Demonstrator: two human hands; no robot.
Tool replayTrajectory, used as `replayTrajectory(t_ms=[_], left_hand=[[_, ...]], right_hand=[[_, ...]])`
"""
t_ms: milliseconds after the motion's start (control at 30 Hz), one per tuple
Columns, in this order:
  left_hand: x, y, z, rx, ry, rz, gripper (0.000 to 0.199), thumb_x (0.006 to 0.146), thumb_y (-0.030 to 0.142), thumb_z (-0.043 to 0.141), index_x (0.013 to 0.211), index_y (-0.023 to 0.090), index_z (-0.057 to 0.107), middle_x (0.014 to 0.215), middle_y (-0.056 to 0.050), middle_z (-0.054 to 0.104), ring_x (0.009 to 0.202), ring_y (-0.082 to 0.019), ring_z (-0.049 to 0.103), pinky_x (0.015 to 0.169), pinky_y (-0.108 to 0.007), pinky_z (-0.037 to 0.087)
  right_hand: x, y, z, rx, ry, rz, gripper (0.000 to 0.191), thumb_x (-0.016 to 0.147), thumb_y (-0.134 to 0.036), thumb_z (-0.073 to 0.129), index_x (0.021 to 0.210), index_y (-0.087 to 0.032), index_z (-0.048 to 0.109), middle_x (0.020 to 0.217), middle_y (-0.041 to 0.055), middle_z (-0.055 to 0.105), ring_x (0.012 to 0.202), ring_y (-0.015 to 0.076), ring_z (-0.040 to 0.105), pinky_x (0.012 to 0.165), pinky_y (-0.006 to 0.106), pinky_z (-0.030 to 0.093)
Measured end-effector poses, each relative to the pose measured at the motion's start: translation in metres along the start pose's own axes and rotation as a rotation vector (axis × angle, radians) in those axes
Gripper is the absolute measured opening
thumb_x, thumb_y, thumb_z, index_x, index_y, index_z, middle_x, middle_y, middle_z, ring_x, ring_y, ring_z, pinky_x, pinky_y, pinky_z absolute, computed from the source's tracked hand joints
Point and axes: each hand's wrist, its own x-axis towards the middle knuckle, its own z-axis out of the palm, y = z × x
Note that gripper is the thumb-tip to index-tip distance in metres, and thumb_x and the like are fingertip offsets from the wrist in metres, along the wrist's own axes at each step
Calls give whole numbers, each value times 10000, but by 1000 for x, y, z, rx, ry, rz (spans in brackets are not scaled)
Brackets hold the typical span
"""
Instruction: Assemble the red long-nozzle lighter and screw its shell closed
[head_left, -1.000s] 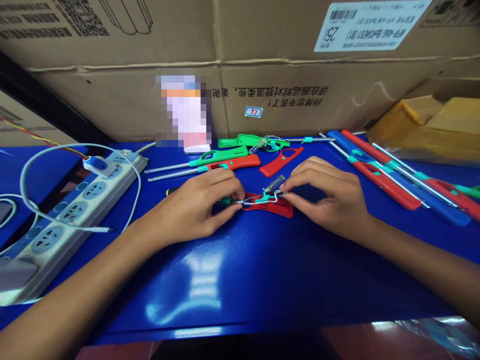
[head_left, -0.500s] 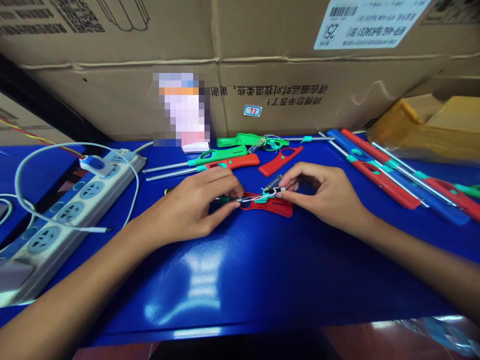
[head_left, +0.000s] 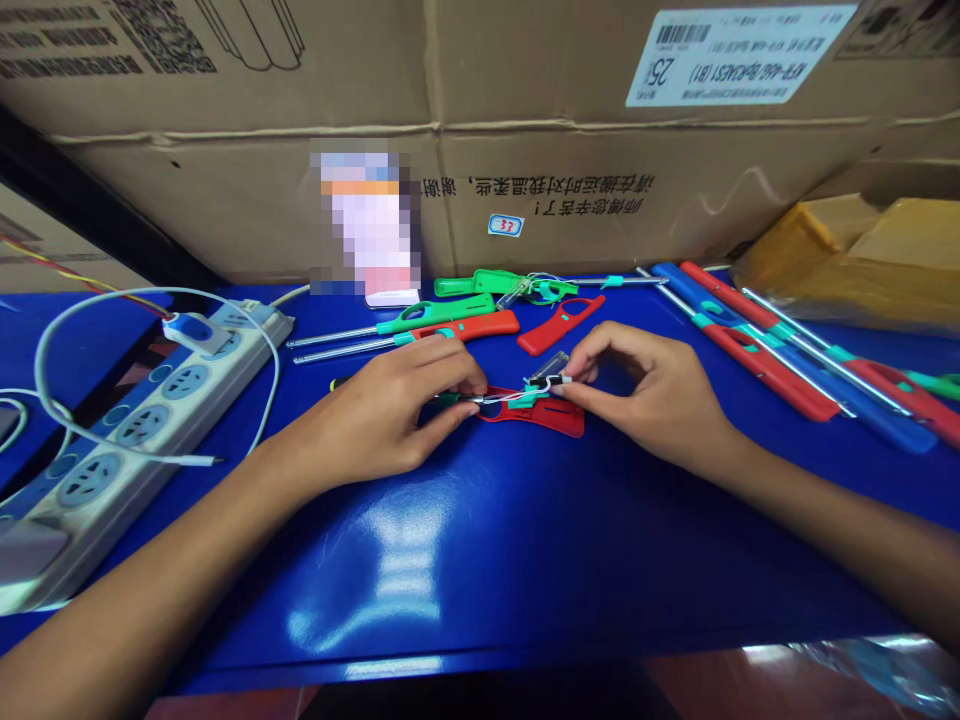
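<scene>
Below the loose parts lies an opened red lighter casing half (head_left: 562, 418) with a turquoise piece (head_left: 527, 396) and a clear plastic fuel tank (head_left: 551, 366) about it. My left hand (head_left: 412, 400) is closed, thumb and forefinger pinching what looks like a slim screwdriver (head_left: 448, 398); its yellow-black end shows behind the hand. The fingertips are at the casing's left end, beside thin white wires (head_left: 504, 397). My right hand (head_left: 637, 380) pinches a small black-and-white igniter (head_left: 556, 380), from which the wires run, just over the casing.
Another red casing half (head_left: 561, 324) lies behind. Assembled lighters in green (head_left: 442, 311), orange-red (head_left: 476, 325), and red and blue (head_left: 772, 360) lie around. A power strip (head_left: 142, 430) with a white cable is at left, a phone (head_left: 382, 230) leans on the cardboard box (head_left: 525, 150).
Both hands stay nearly where they were, over the red casing half. The whole view has shifted only slightly; nothing is visibly taken or let go.
</scene>
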Motion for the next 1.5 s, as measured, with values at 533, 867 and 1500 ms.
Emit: replayTrajectory(t_ms=[533, 867, 1500], left_hand=[[1, 5, 2, 18, -1, 32, 117, 1092, 179, 589, 1126, 177, 701, 1094, -71, 724, 1011, -197, 685, 924, -343, 556], [1, 6, 3, 17, -17, 36, 139, 1105, 182, 561, 1127, 182, 699, 1075, -74, 715, 1006, -198, 676, 916, -343, 560], [2, -4, 1, 91, 30, -59, 214, 1106, 229, 541, 1158, 180, 743, 1106, -84, 745, 1049, -226, 716, 946, -370, 573]], right_hand=[[-6, -9, -1, -243, 41, -440, 216, 937, -47, 772, 933, -254, 713, 893, -4, 797, 835, 182, 743, 773, 364, 593], [-11, -13, -2, -272, 10, -318, 166, 958, -174, 756, 911, -332, 753, 903, -2, 824, 831, 250, 757, 775, 469, 598], [2, 11, -4, -200, -124, -131, 82, 922, -215, 783, 959, -255, 722, 923, 21, 761, 819, 207, 687, 765, 378, 567]])
